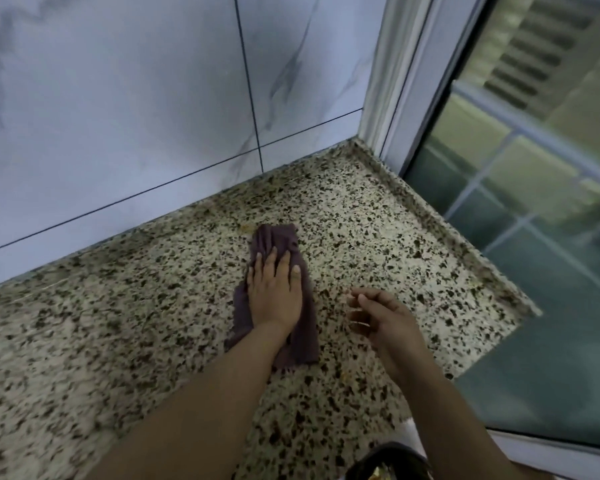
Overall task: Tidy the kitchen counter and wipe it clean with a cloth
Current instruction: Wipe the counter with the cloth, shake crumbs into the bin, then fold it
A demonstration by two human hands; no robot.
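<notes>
On the speckled counter (84,341), my left hand (274,292) presses flat-fingered on the purple cloth (278,237) to wipe; my right hand (378,317) hovers, loosely curled, empty.

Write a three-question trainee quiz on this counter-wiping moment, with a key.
1. True or false: the left hand lies flat on the purple cloth.
2. The right hand holds: A) a sponge, B) nothing, C) a bottle.
3. Fill in: the cloth lies on the speckled ___, near the tiled wall.

Key: 1 true; 2 B; 3 counter.
</notes>
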